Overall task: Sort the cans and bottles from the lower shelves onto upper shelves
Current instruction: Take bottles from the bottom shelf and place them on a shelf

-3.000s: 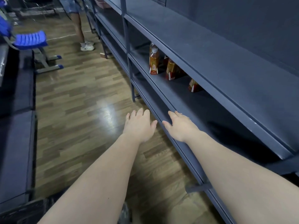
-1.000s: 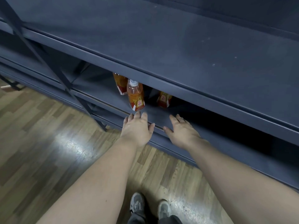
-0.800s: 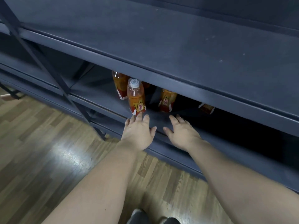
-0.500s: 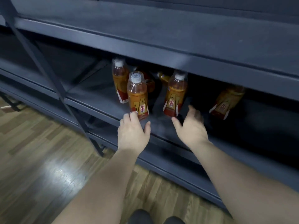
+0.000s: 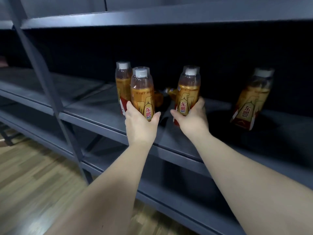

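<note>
Several amber drink bottles with white caps stand on a dark grey lower shelf (image 5: pixel 94 116). My left hand (image 5: pixel 140 126) grips the base of the front left bottle (image 5: pixel 142 92). My right hand (image 5: pixel 191 119) grips the lower part of the middle bottle (image 5: pixel 188 92). Another bottle (image 5: pixel 122 77) stands just behind the left one. A fourth bottle (image 5: pixel 252 99) stands apart to the right. A further bottle (image 5: pixel 170 92) lies on its side behind, mostly hidden.
An upper shelf edge (image 5: pixel 152 19) runs across the top. A grey slanted upright post (image 5: pixel 42 78) stands to the left. A lower shelf (image 5: pixel 169 192) sits beneath, and wood floor (image 5: pixel 30 184) shows at lower left.
The view dropped level with the lower shelf. Both hands reached forward from the shelf edge and closed round the two front bottles.
</note>
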